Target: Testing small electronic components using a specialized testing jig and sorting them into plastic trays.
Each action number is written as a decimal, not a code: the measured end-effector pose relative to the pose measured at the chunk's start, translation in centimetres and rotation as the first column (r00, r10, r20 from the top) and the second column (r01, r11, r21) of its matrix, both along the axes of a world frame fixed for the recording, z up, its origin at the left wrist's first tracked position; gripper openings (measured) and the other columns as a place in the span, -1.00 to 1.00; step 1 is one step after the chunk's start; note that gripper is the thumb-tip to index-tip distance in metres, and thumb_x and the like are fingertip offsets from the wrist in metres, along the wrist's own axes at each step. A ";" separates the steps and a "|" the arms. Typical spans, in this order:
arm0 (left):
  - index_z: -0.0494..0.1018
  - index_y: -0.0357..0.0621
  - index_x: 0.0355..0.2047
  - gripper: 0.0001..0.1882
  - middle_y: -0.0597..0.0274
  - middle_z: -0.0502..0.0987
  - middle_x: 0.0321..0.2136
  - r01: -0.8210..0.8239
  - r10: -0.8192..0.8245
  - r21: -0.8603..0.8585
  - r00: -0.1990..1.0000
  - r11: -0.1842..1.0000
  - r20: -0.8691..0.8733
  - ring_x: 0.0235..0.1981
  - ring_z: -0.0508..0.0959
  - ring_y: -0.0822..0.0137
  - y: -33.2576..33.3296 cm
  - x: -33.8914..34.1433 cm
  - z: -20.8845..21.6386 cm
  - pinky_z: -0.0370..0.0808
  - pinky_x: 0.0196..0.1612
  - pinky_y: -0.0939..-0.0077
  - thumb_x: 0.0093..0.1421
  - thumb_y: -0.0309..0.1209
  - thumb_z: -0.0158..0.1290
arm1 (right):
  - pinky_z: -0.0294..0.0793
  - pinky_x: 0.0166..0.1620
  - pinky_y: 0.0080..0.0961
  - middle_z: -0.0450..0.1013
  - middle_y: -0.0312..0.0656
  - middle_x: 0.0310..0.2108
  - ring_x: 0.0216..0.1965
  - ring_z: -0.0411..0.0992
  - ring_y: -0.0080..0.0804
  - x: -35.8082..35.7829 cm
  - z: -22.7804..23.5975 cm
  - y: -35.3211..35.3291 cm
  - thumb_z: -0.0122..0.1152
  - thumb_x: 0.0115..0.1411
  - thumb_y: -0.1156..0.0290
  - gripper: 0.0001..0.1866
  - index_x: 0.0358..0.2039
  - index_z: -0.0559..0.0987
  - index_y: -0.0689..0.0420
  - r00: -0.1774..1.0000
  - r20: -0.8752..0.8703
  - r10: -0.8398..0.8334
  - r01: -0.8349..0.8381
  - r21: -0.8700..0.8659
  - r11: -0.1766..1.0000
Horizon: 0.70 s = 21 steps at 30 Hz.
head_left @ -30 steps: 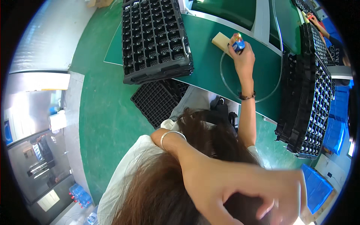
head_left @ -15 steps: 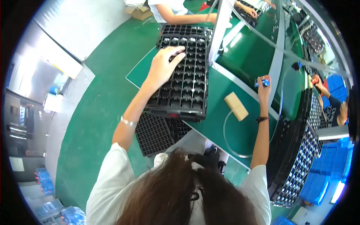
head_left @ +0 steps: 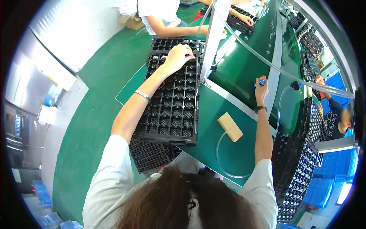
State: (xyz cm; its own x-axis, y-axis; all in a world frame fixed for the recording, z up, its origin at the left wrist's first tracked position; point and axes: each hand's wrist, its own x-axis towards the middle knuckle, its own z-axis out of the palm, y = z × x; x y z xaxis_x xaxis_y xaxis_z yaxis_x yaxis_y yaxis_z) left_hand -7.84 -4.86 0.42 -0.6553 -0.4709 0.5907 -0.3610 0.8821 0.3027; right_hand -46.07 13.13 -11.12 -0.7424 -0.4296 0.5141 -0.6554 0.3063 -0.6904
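Note:
A black tray with rows of square pockets lies on the green table, left of centre. Over its far rows is my left hand, fingertips closed together at a pocket near the far right corner. What they pinch, if anything, is too small to make out. Small bright parts sit in the far row beside that hand. My right hand is raised over the green conveyor belt, closed around a small blue object whose kind does not show.
A tan block with a clear tube lies on the table. A metal post rises beside the tray. Another black tray sits behind it, near a co-worker's arm. Stacked trays are below left; loaded trays stand at right.
My left hand has moved across the tray toward its far right corner, and its fingers have drawn together. My right hand still holds the blue object, now turned somewhat. The whole view has shifted.

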 end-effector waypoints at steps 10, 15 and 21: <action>0.25 -0.19 -0.23 -0.83 0.02 0.48 -0.22 0.600 0.145 0.730 0.732 0.326 -0.666 -0.27 0.53 0.20 6.5 1.5 3.9 0.51 -0.15 0.34 0.30 -0.34 -0.20 | 0.38 -0.24 -0.23 0.44 -0.02 -0.38 -0.35 0.42 -0.02 -0.4 1.0 1.4 0.26 0.01 0.18 -0.60 -0.18 0.44 0.09 0.995 -0.089 0.048 -0.053 -0.061 0.997; 0.04 -0.03 0.12 -0.64 0.20 0.44 -0.46 0.615 -0.008 0.683 0.745 0.395 -0.667 -0.53 0.32 0.53 18.6 3.4 5.3 0.31 -0.41 0.68 0.36 -0.25 -0.37 | 0.29 -0.34 -0.71 0.36 -0.40 -0.43 -0.40 0.29 -0.69 13.2 8.1 7.8 0.14 0.17 0.23 -0.76 -0.30 0.46 0.15 0.697 0.444 0.563 -0.322 -0.507 0.799; -0.24 -0.24 0.23 -0.45 0.05 0.42 -0.21 0.491 -0.172 0.488 0.810 0.721 -0.560 -0.49 0.40 0.42 29.4 3.6 6.2 0.38 -0.32 0.59 0.27 -0.59 -0.36 | 0.35 -0.19 -0.62 0.38 -0.24 -0.25 -0.27 0.36 -0.57 26.9 16.1 17.6 0.02 0.19 0.18 -0.67 -0.17 0.39 0.15 0.332 0.480 0.812 -0.232 -0.793 0.563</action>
State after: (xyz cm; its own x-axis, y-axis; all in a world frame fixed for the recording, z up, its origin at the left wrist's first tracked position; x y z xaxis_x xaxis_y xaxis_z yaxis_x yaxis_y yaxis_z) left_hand -4.24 24.56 6.61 -0.5731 -0.6229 0.5324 0.2376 0.4955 0.8355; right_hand -19.17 30.77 4.99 -0.6172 -0.7665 0.1775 0.3425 -0.4648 -0.8165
